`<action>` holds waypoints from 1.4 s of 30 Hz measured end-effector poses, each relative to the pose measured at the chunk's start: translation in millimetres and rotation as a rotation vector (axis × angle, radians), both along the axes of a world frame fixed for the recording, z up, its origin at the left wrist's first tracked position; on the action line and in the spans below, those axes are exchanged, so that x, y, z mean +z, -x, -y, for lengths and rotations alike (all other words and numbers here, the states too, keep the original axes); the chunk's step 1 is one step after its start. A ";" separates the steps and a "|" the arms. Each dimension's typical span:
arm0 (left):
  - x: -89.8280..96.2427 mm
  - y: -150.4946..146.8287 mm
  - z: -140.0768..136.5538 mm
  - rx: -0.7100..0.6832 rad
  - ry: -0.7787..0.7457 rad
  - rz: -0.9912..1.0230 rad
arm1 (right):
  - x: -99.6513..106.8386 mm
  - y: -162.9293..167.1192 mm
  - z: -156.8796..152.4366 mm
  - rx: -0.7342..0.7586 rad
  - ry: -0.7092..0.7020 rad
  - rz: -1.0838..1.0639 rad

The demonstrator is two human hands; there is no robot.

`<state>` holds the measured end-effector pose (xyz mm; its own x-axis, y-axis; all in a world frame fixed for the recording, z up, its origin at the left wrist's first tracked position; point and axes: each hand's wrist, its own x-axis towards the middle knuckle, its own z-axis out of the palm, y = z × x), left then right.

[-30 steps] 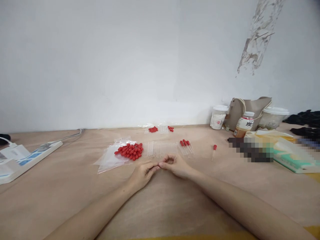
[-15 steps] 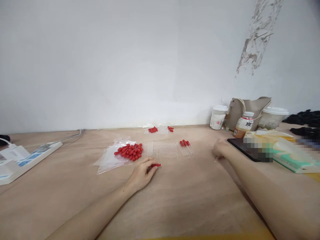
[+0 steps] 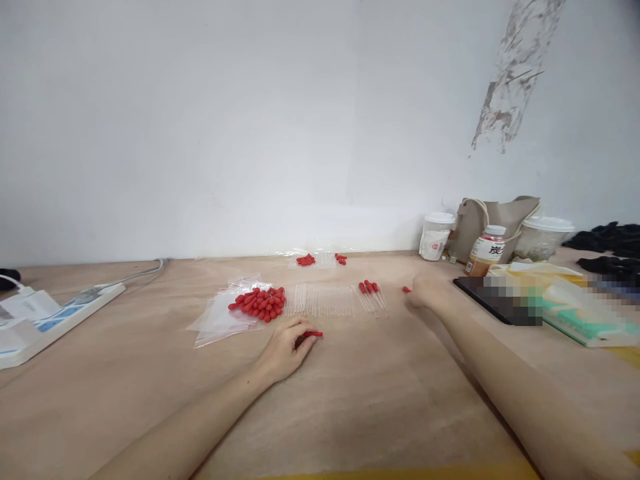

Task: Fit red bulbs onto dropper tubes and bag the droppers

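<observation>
My left hand [image 3: 286, 350] rests on the table in a pinch, closed round a red rubber bulb [image 3: 314, 334] whose end pokes out past the fingertips. My right hand [image 3: 425, 293], a little blurred, is closed on a dropper whose red bulb [image 3: 407, 289] sticks out to the left; its tube is hidden by the hand. To that hand's left lie several droppers with red bulbs [image 3: 369, 287]. A row of clear thin tubes [image 3: 320, 301] stretches across the middle. Beside them, a pile of red rubber bulbs [image 3: 260, 304] sits on clear plastic bags [image 3: 215, 321].
Farther back are a clear bag [image 3: 326, 260] and small red bulbs [image 3: 305, 259]. On the right stand a lidded cup [image 3: 436, 237], a bottle [image 3: 487, 251], a bag [image 3: 515, 210] and a phone [image 3: 483, 298]. A power strip [image 3: 75, 320] lies on the left.
My right hand has moved left, away from the phone, and a red bulb now shows at its fingers. My left hand has barely shifted.
</observation>
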<state>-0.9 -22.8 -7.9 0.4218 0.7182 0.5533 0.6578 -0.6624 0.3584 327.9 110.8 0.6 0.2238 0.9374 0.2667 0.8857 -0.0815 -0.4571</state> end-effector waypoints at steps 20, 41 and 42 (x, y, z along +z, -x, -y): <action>-3.0 1.1 -1.3 -0.017 0.019 0.000 | -9.5 41.8 -0.6 0.144 0.091 0.016; -3.5 1.0 -1.4 -0.024 0.011 -0.001 | -5.8 41.0 -11.0 0.125 0.162 -0.039; -3.7 1.1 -1.5 -0.025 0.012 0.001 | -7.6 39.6 -12.0 0.127 0.143 -0.066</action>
<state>-1.9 -21.3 -11.6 0.4389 0.7142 0.5453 0.6410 -0.6741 0.3669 288.3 122.8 -7.1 0.1143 0.9865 0.1175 0.8614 -0.0395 -0.5064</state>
